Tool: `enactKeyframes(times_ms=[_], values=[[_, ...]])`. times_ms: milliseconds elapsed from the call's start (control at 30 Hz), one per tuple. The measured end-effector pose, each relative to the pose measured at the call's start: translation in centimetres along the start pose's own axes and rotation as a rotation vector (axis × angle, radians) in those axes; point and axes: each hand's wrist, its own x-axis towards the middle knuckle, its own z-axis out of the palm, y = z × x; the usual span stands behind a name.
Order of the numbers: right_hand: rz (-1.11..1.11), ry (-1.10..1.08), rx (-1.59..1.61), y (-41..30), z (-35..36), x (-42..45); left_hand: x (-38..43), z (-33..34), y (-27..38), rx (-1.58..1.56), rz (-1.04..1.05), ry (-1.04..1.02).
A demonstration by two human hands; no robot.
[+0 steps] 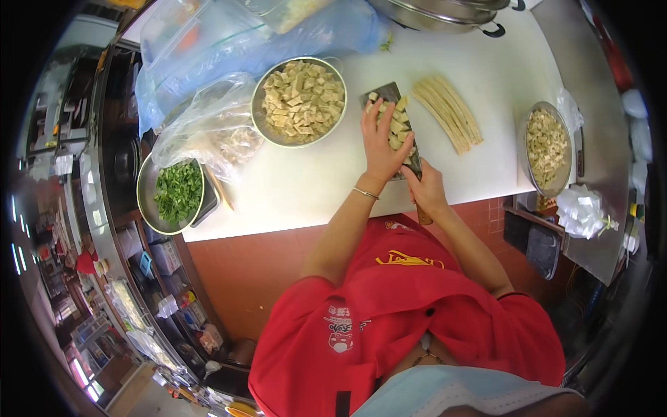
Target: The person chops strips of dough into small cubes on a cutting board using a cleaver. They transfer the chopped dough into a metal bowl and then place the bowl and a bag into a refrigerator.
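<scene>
My right hand [428, 188] grips the wooden handle of a cleaver [387, 92], its broad dark blade lying flat above the white board. Pale diced pieces [398, 125] rest on the blade, and my left hand [383, 140] is spread over them, fingers apart, touching some. To the right of the blade lies a bundle of long pale strips [449, 114]. Left of my hands stands a round metal bowl [342, 112] heaped with larger beige cubes [302, 99]. What the cubes are made of I cannot tell.
A metal bowl of chopped greens [178, 193] stands at the board's left edge, beside a clear plastic bag [208, 125]. Another bowl of small diced pieces [546, 148] is at the right edge. Steel pots [432, 15] and blue plastic bags [323, 39] line the far side.
</scene>
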Motion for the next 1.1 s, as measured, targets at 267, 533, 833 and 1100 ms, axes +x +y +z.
enactKeyframes(times_ms=[267, 533, 833, 1100], values=[[-0.108, -0.206, -0.083, -10.1, 7.2, 7.6, 7.9, -10.1, -5.7, 0.146, -0.12, 0.209], [-0.166, -0.173, -0.166, -10.3, 10.3, 9.9, 8.8, -12.2, -8.7, 0.439, 0.128, -0.054], [-0.033, 0.048, -0.047, -5.2, -0.9, 5.1, 9.6, -11.0, -11.5, 0.765, 0.158, -0.07], [0.211, 0.219, -0.012, 10.6, -8.7, -3.5, -0.4, -3.8, -6.0, 0.033, 0.03, -0.562]])
